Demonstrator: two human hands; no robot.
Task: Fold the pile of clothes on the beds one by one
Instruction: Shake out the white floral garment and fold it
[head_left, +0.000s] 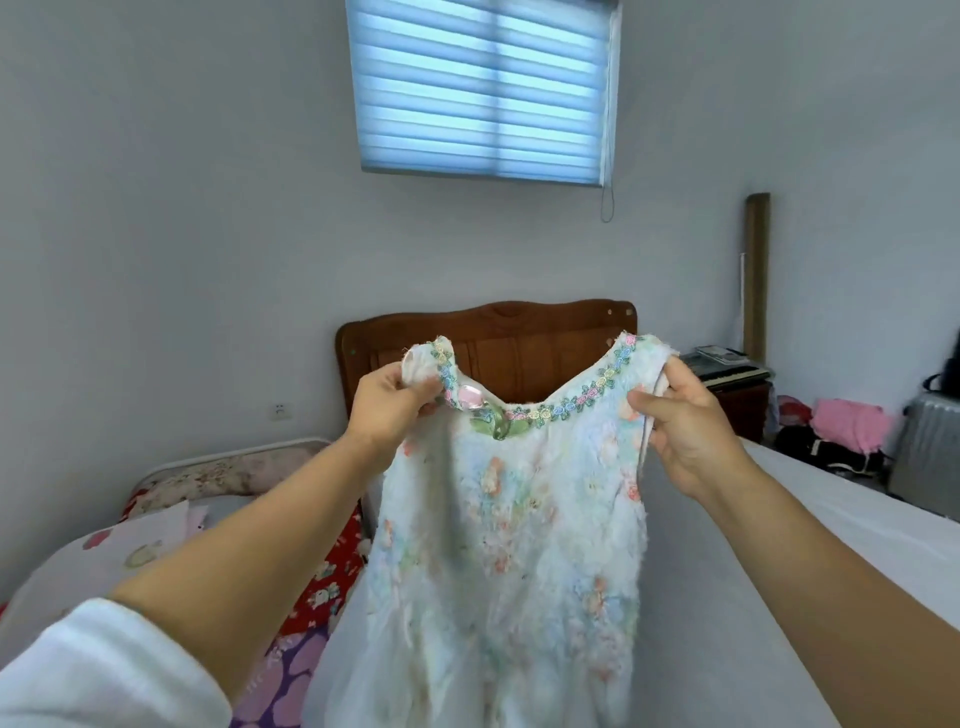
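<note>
A pale sleeveless dress (509, 530) with pastel flowers and an embroidered floral neckline hangs upright in the air in front of me. My left hand (389, 405) pinches its left shoulder strap. My right hand (685, 421) grips the right shoulder edge. The dress hangs straight down between both hands, above the white bed (810, 525), and its hem runs out of view at the bottom.
A wooden headboard (519, 332) stands behind the dress under a window with blue blinds (483, 88). A second bed (171, 525) with patterned bedding lies at left. Pink and dark clothes (847, 421), a grey suitcase (930, 462) and a nightstand (737, 395) are at right.
</note>
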